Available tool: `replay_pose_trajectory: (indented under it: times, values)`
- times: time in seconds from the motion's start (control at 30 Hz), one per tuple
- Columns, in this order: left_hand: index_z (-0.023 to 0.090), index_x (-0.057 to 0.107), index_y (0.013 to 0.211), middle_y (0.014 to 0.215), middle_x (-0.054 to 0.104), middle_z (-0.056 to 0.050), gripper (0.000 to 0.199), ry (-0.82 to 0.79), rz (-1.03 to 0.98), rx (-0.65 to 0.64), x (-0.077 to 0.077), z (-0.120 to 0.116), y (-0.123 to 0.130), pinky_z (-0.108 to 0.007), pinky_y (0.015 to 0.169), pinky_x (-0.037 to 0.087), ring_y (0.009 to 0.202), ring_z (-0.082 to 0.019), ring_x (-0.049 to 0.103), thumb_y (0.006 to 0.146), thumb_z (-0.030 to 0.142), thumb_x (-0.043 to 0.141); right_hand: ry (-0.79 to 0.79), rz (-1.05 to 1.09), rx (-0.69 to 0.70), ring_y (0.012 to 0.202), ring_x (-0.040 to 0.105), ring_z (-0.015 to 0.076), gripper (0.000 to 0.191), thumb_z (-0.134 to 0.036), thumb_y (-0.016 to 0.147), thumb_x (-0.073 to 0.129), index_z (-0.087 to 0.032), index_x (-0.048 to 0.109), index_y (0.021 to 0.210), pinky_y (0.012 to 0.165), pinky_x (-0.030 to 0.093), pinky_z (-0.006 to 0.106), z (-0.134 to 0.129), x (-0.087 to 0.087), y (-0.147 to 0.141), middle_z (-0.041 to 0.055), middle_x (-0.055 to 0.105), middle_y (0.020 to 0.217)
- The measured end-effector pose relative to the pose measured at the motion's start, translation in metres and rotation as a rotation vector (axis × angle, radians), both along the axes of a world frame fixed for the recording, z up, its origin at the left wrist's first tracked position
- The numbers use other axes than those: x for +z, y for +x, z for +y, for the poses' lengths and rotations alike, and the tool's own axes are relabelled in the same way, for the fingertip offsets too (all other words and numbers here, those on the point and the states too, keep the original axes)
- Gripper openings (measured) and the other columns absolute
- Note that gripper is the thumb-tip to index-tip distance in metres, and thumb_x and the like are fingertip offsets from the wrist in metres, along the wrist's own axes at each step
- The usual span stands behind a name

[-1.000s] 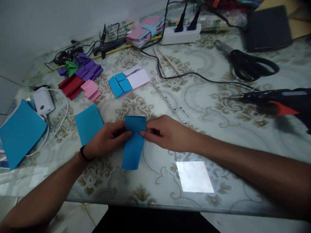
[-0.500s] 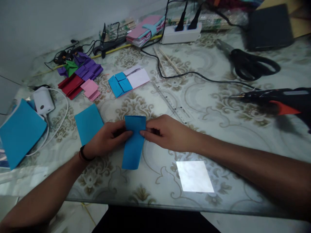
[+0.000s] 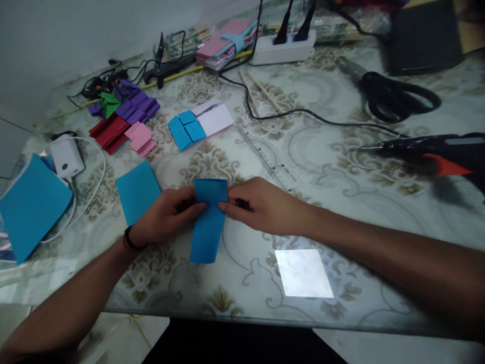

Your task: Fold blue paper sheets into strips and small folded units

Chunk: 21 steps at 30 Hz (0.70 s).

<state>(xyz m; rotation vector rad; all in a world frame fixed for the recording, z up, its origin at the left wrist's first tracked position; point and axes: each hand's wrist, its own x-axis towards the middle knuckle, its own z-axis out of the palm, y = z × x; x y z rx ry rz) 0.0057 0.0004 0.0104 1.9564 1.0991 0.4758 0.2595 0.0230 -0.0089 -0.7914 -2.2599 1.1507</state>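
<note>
A folded strip of blue paper (image 3: pixel 208 232) is held upright-on in front of me, with a crease across it near finger height. My left hand (image 3: pixel 170 212) pinches its left edge, thumb on the near face and fingers behind. On the opposite edge my right hand (image 3: pixel 255 206) grips it the same way; the fingertips behind the paper are hidden. Partly under my left hand's side lies a flat blue sheet (image 3: pixel 138 189). Farther back rests a folded blue and white paper piece (image 3: pixel 200 124).
Folded red paper (image 3: pixel 109 132), pink paper (image 3: pixel 141 139) and purple paper (image 3: pixel 138 106) lie at the back left. A clear ruler (image 3: pixel 265 159), black scissors (image 3: pixel 397 96) and a glue gun (image 3: pixel 428 151) are to the right. A power strip (image 3: pixel 284 49) with cables stands behind.
The view has shifted very slightly. Both hands keep the same grip on the blue paper, which shows no clear change.
</note>
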Motion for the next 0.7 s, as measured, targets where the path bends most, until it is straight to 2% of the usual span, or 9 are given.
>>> replay_pose_trajectory:
  times: [0.13,0.43,0.7]
  values:
    - [0.017,0.074,0.106,0.092,0.076,-0.002,0.027,-0.046,-0.014,-0.007,-0.0003,0.0,-0.0001,-0.025,0.069,0.053,0.079,-0.016,0.067,0.104,0.04,0.06,-0.006,-0.008,0.0,0.052,0.04,0.007,0.037,-0.034,0.1,0.054,-0.018,0.047,0.068,0.058,0.027,0.024,0.0001,0.0002,0.0003,-0.0056,0.044,0.056]
    - [0.018,0.074,0.108,0.092,0.076,-0.003,0.029,-0.047,0.015,0.015,-0.0019,-0.0003,-0.0018,-0.025,0.068,0.052,0.078,-0.016,0.066,0.103,0.044,0.061,-0.012,-0.014,0.0,0.052,0.039,0.0067,0.037,-0.033,0.1,0.054,-0.018,0.047,0.067,0.058,0.026,0.025,-0.0006,0.0009,0.0012,-0.0056,0.044,0.056]
    - [0.017,0.074,0.102,0.091,0.075,-0.002,0.032,-0.036,0.035,0.016,-0.0009,0.0002,-0.0008,-0.025,0.07,0.053,0.081,-0.017,0.067,0.103,0.046,0.06,-0.008,-0.027,-0.014,0.053,0.04,0.0074,0.037,-0.034,0.099,0.055,-0.018,0.046,0.066,0.058,0.026,0.025,-0.0012,0.0016,0.0012,-0.0051,0.044,0.056]
